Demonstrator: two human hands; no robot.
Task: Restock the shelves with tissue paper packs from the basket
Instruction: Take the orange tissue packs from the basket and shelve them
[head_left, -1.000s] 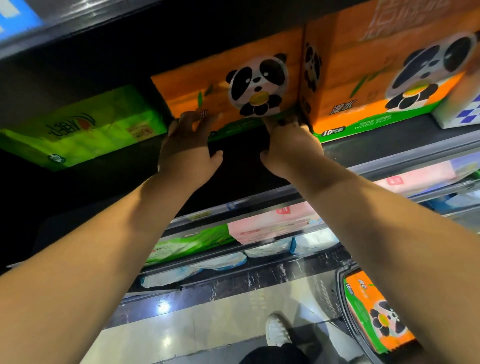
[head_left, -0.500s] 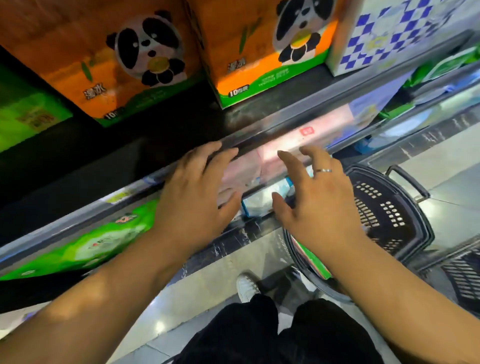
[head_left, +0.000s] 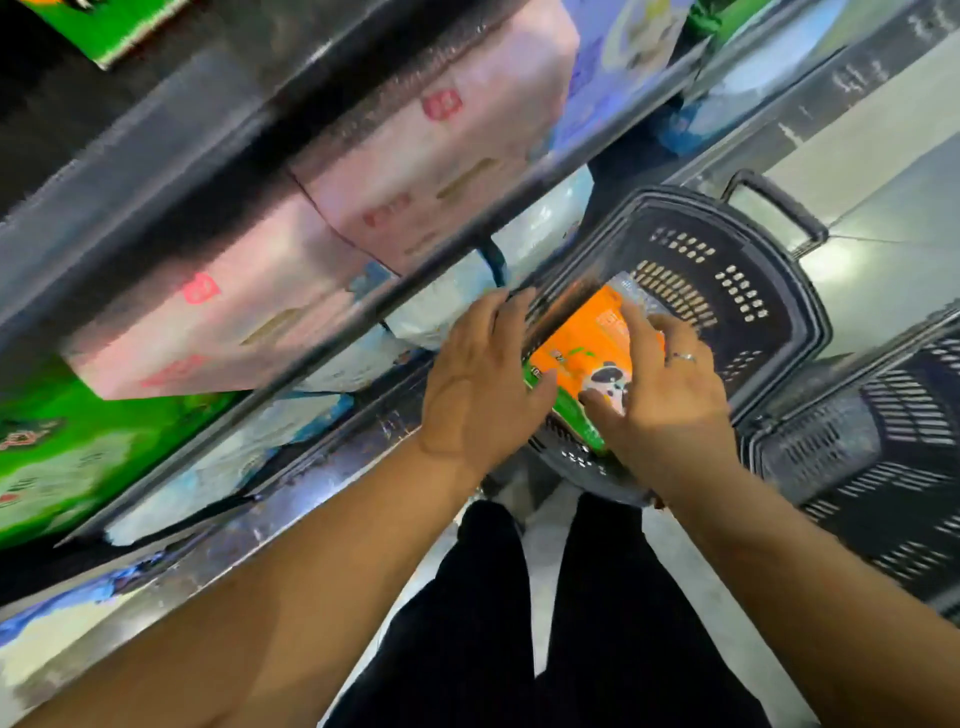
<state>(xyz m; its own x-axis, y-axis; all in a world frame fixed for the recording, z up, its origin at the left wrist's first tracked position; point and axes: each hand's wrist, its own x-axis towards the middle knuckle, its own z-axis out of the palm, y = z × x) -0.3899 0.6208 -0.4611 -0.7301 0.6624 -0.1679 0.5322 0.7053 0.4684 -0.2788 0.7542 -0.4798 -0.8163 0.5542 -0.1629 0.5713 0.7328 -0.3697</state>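
One orange panda pack (head_left: 582, 338) lies slanted in the dark basket (head_left: 779, 291). My left hand (head_left: 483, 387) and right hand (head_left: 670, 400) flank it, fingers spread wide, not yet clamped, likely so both sides get caught evenly.

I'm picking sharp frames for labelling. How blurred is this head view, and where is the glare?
Head view: the pink packs are smeared by motion blur, print unreadable; the left hand, right hand and orange panda pack in the basket are sharper; glare whitens the floor beside the basket.
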